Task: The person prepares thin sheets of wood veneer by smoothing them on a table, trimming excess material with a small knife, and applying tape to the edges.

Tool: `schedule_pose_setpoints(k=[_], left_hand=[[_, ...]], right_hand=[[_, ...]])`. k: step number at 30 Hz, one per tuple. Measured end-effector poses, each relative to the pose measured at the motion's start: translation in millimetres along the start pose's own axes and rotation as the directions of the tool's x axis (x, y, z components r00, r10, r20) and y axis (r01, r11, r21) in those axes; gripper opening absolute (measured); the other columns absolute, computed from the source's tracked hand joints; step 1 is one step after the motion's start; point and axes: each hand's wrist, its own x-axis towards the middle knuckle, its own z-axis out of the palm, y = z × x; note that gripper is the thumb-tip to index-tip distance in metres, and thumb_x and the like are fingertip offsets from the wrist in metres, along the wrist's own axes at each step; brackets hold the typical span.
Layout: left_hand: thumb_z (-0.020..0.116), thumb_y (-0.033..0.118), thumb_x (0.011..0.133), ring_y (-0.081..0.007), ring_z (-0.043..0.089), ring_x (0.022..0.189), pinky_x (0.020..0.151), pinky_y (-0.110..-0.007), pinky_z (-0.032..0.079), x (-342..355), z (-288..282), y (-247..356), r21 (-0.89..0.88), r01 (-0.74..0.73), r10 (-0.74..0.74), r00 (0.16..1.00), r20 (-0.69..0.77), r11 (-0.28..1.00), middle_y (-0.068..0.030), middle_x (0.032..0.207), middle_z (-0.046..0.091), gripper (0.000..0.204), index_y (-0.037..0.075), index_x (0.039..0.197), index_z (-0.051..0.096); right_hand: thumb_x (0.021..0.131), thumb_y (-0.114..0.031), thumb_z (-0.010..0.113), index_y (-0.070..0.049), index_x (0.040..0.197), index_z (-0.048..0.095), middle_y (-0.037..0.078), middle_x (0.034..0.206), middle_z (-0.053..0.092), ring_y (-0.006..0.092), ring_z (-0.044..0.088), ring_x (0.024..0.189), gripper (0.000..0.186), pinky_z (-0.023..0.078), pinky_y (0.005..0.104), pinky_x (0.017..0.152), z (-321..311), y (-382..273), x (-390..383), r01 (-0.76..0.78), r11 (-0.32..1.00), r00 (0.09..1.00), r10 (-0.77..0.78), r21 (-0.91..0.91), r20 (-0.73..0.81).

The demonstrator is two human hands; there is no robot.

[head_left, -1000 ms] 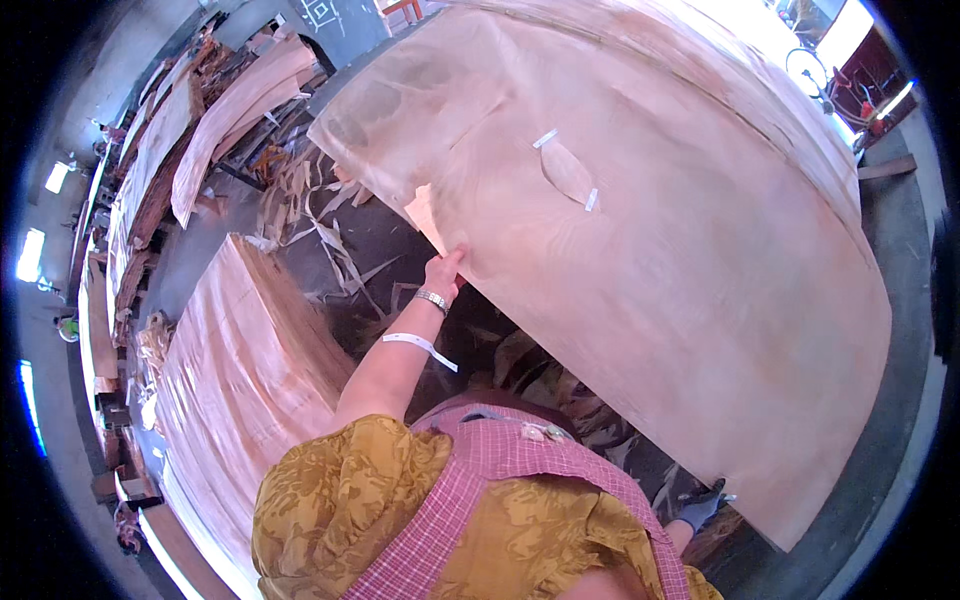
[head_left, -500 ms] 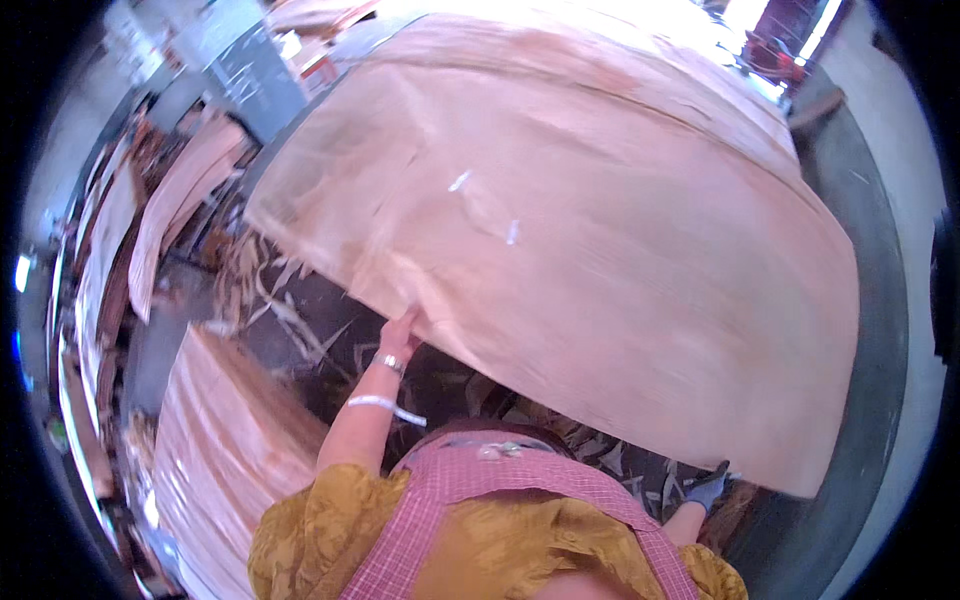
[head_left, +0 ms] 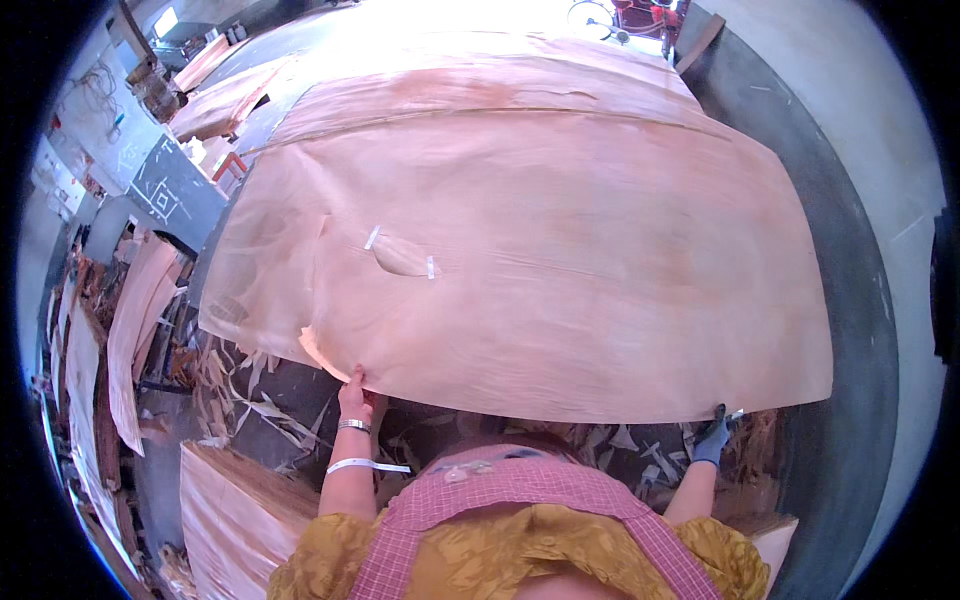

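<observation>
A large pale pinkish wood veneer sheet point(head_left: 560, 290) spreads in front of me, with a slit in it flanked by two short white tape strips point(head_left: 431, 267). My left hand point(head_left: 355, 398), bare, with a watch and a white band on the arm, pinches the sheet's near edge. Beside it a torn flap point(head_left: 322, 352) curls up from that edge. My right hand point(head_left: 711, 440), in a grey-blue glove with dark fingertips, grips the near edge towards the right corner. A small light-coloured bit shows by its fingertips, too small to name. Its other fingers are hidden.
More veneer lies beyond the sheet. A veneer stack point(head_left: 235, 515) stands at lower left, and long veneer pieces point(head_left: 140, 320) lean at the far left. Veneer scraps point(head_left: 270, 410) litter the dark floor. A grey wall point(head_left: 850, 250) runs along the right.
My view has turned and levelled, so the sheet's near edge now runs almost straight across. Both hands keep their hold on that edge. The flap by my left hand shows more plainly.
</observation>
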Motion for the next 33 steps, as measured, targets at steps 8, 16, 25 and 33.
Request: schedule_pose_setpoints(k=[8,16,25,33], left_hand=[[0.068,0.020,0.088,-0.0246,0.067,0.089,0.073,-0.040,0.058,-9.8,5.3,3.3,0.008,-0.005,0.005,1.000,0.026,1.000,-0.0095,0.103,0.066,0.033,0.003,0.114,0.056],[0.064,0.017,0.090,-0.0235,0.067,0.085,0.066,-0.039,0.059,-1.3,-4.8,-10.1,0.011,0.054,-0.054,0.999,-0.003,0.998,-0.0071,0.101,0.066,0.024,0.006,0.111,0.058],[0.065,0.029,0.090,-0.0228,0.061,0.104,0.085,-0.039,0.054,6.8,9.4,-30.8,-0.137,0.110,-0.091,0.986,0.143,0.984,-0.0088,0.119,0.060,0.041,0.005,0.120,0.053],[0.055,0.024,0.096,-0.0219,0.057,0.101,0.093,-0.041,0.048,5.7,-11.9,-28.9,-0.289,0.031,-0.046,0.998,-0.046,0.957,-0.0056,0.107,0.059,0.030,0.006,0.119,0.053]], right_hand=[[0.081,-0.035,0.075,-0.012,0.118,0.060,0.003,0.095,0.064,0.0211,0.060,0.083,0.046,0.051,0.0380,0.071,-35.8,3.4,-7.1,-0.103,0.980,0.994,0.094,-0.169,-0.059],[0.089,-0.028,0.062,-0.012,0.122,0.059,0.007,0.103,0.065,0.0205,0.061,0.076,0.036,0.051,0.0338,0.060,-37.6,21.7,-36.8,0.095,0.978,0.979,-0.125,-0.184,-0.160],[0.088,-0.035,0.068,-0.009,0.087,0.068,-0.001,0.073,0.064,0.0069,0.052,0.056,0.026,0.037,0.0218,0.047,182.3,43.8,-23.7,0.373,0.804,0.928,-0.332,-0.463,0.171],[0.090,-0.033,0.061,-0.005,0.089,0.066,0.018,0.085,0.066,0.0319,0.064,0.077,0.029,0.049,0.0417,0.069,605.0,146.5,-67.0,0.933,0.188,0.346,-0.245,-0.306,0.906]])
